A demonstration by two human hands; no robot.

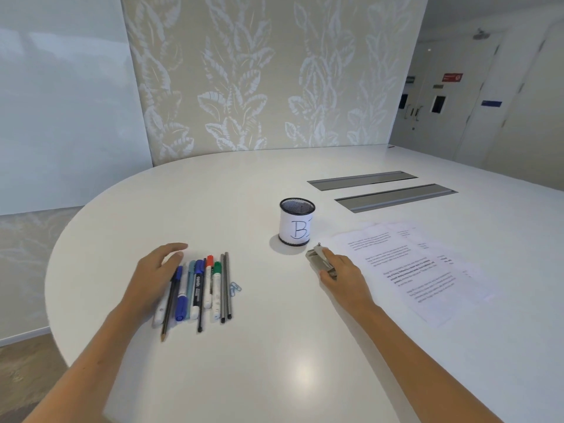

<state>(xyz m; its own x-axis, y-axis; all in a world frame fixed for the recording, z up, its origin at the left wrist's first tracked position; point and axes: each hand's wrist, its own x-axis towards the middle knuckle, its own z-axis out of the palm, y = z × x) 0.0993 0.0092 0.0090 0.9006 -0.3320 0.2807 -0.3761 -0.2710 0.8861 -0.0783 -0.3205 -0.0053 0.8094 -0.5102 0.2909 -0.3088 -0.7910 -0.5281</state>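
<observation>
With the right hand [341, 271] grips the grey stapler [319, 259], long axis pointing far-left at the cup [296, 230], papers [427, 264] just right; with the left hand [155, 270], flat, fingers straight, touches the pens [201, 288], laid near-to-far.

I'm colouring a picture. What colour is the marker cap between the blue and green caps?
The cap is red, and the head view shows it best.

Bright, even light; a soft glare spot on the table [300, 369]; wide-angle bending at the edges.
</observation>
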